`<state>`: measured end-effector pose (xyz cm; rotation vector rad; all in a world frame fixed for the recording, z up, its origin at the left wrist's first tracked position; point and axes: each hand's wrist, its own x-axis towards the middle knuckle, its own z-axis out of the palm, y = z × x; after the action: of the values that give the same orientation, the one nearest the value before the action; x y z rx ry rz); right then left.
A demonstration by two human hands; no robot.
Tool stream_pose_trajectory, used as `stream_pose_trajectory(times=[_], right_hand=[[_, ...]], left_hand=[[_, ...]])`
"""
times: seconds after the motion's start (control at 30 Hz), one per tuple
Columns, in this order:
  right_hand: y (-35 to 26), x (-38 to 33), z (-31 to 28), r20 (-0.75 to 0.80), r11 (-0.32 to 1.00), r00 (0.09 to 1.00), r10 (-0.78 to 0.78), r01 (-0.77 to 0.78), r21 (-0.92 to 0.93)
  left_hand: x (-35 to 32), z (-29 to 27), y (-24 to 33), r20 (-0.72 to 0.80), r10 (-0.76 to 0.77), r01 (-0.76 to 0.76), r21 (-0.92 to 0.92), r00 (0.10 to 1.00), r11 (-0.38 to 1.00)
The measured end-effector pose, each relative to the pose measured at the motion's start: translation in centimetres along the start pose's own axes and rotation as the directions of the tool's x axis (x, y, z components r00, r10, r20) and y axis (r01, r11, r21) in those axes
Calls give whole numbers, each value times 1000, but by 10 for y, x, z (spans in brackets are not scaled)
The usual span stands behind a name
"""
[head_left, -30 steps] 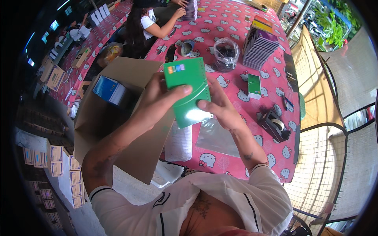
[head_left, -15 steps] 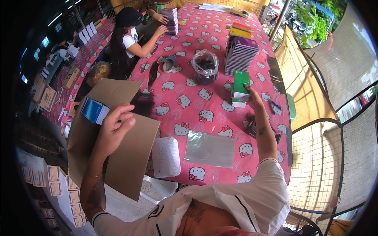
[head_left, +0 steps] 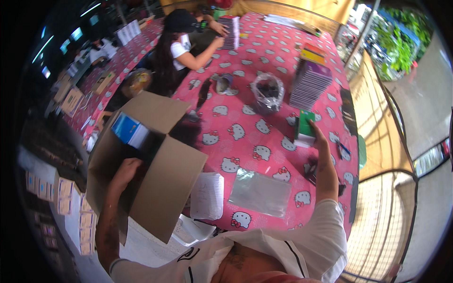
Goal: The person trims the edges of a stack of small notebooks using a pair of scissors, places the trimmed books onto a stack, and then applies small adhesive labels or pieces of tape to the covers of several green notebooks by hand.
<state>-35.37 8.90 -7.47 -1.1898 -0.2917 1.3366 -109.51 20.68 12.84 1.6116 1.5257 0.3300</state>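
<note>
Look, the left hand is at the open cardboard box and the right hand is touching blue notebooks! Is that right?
Not quite: the notebooks at the right hand are green, not blue, as the head view shows. The left hand is at the open cardboard box, just as you said.

A pink cloth (head_left: pixel 245 152) with a cartoon-cat print covers the long bench (head_left: pixel 295 181). On it stand a green-topped notepad stack (head_left: pixel 306 129), a taller purple-topped notebook stack (head_left: pixel 310 85), a clear bag of dark items (head_left: pixel 267 96) and a can (head_left: pixel 223 84); clear plastic sheeting (head_left: pixel 259 193) lies beside a white bundle (head_left: pixel 207 195).
</note>
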Motion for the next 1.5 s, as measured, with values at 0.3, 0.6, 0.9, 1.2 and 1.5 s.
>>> stream_pose_trajectory(times=[0.3, 0.6, 0.9, 1.2, 1.5], right_hand=[[15, 0, 37, 79, 991, 994, 75, -66, -114], [23, -5, 54, 135, 997, 990, 36, -27, -70], [54, -9, 26, -352, 991, 931, -96, 55, -123], [56, -46, 29, -392, 975, 900, -189, 126, -182], [66, -73, 47, -371, 961, 899, -235, 157, -229]], left_hand=[[80, 40, -41, 350, -169, 136, 119, 921, 984], [90, 72, -50, 241, -189, 217, -94, 952, 972], [108, 93, -43, 127, -185, 206, -175, 974, 963], [117, 104, -46, -16, -205, 195, -242, 979, 951], [112, 108, -50, -167, -303, 252, -272, 938, 929]])
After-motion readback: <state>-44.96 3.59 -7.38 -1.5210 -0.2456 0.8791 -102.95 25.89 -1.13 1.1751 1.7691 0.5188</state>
